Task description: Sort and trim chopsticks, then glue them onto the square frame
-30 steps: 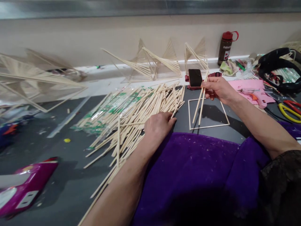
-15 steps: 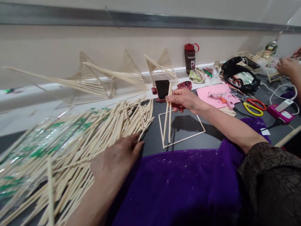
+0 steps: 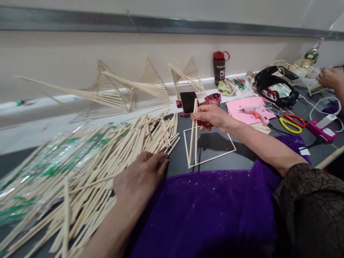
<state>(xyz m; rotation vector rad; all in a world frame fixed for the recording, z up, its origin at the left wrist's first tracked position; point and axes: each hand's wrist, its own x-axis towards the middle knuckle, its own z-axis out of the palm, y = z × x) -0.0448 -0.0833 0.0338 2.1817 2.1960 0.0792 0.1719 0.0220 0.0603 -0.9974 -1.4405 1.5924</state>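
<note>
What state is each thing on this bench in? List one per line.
Right hand: grip shut on two sticks, held near upright.
Left hand: flat on stick pile.
Square frame: lying flat.
Bottle: upright, capped.
Phone: propped, screen dark.
Scissors: lying closed.

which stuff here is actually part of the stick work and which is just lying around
In use: two sticks in the right hand; square stick frame under them; loose stick pile under the left hand.

Lying about: phone, bottle, glue gun, scissors, headset.
</note>
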